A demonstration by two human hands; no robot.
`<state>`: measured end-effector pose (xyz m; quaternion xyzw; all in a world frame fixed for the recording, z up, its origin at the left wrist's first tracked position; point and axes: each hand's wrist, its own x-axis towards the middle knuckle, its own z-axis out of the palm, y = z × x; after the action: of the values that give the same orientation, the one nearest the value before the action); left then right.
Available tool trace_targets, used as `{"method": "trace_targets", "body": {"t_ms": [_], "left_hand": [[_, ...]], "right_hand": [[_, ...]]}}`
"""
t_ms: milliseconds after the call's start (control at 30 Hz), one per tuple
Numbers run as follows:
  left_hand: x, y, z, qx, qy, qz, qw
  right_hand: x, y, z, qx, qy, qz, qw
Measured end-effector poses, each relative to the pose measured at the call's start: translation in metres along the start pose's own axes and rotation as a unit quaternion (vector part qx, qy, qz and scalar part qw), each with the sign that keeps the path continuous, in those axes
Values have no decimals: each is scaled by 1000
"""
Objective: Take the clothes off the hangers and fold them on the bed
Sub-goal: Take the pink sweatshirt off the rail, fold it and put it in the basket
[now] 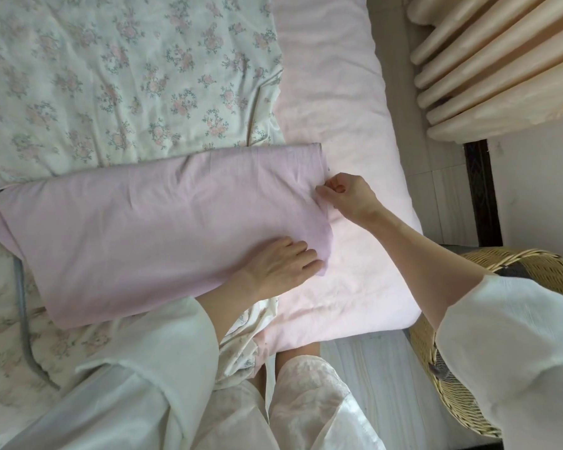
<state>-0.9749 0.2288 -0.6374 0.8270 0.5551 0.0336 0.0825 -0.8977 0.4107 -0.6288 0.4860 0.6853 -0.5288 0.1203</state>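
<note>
Lilac garment (163, 228) under left fingers (303, 254), right fingers (325, 190) pinching its edge

We see a big bed (355, 125) with a soft pink cover filling the middle of the picture. A flowery blanket (111, 76) lies over it in the upper left. In the upper right hang peach curtains (501, 66) in thick folds, bright with daylight. Below them is a pale wall (540, 190) with a dark strip (481, 193) beside it. A woven basket (442, 378) sits in the lower right, on a light striped floor (371, 384).
</note>
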Motion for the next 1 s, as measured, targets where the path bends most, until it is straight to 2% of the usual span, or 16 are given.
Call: {"method": "trace_targets", "body": {"t_ms": [233, 433, 600, 867, 1000], "left_hand": [[-1, 1, 4, -55, -22, 0, 998], [-4, 1, 4, -68, -6, -10, 998], [-1, 0, -1, -66, -8, -14, 998], [0, 0, 0, -74, -36, 0, 997], [-2, -1, -1, -72, -41, 36, 996]], "right_hand": [[13, -6, 2, -124, 3, 5, 992], [14, -10, -9, -67, 14, -28, 997], [14, -12, -4, -194, 7, -15, 981], [18, -11, -20, -210, 71, -69, 973], [25, -14, -20, -196, 71, -46, 977]]}}
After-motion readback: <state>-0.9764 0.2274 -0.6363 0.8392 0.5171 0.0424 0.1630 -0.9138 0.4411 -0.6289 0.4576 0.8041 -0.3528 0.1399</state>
